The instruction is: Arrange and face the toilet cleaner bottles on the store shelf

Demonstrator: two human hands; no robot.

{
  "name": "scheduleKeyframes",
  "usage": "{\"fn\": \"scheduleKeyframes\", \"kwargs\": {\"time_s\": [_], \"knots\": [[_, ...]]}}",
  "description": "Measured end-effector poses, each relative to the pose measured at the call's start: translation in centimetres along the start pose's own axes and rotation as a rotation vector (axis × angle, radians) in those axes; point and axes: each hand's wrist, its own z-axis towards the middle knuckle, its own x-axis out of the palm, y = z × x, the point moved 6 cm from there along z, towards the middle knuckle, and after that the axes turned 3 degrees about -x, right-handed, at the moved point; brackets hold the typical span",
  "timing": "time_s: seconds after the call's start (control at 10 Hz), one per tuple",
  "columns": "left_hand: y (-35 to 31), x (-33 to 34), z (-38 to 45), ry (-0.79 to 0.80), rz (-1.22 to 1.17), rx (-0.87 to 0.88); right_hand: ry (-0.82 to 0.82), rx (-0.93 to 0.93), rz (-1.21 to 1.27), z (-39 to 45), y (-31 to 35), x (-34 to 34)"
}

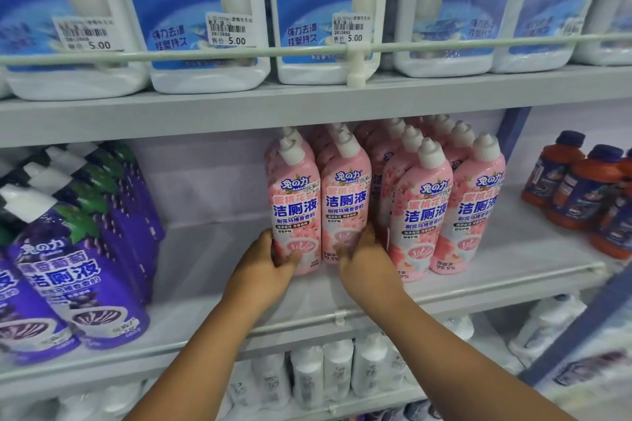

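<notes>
Nearest to us our two bare forearms reach up from the bottom edge to the middle shelf (212, 270). Above it the top shelf carries big white jugs (205, 17) with blue labels behind a rail (307, 50), several with price stickers reading 5.00. On the middle shelf, purple bottles (78, 270) fill the left end in rows running back, a bare stretch of shelf separates them from the pink bottles (424, 208) right of centre, and orange bottles (574, 188) stand at the far right beyond an upright divider. The pink bottles stand upright in four rows, white caps up, labels facing us. The lower shelf holds white bottles (321, 372), blurred. Our left hand (270, 260) is clamped on the base of the left front pink bottle (297, 202), thumb across its front, the other fingers hidden behind its left side. Our right hand (359, 256) closes on the base of the second front pink bottle (345, 205), thumb across its front and fingers tucked into the gap between it and the next row. These two bottles touch side by side and sit slightly further back than the two front bottles to their right.
</notes>
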Motion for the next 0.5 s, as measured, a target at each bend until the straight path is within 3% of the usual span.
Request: {"fn": "scheduleKeyframes", "kwargs": {"time_s": [0.2, 0.5], "knots": [[-0.4, -0.7, -1.2, -0.011, 0.39, -0.018, 0.078, -0.005, -0.149, -2.1, 0.8, 0.0], [-3.7, -0.4, -7.5, -0.076, 0.592, 0.041, 0.227, -0.324, -0.308, -7.1, -0.4, -3.6]]}}
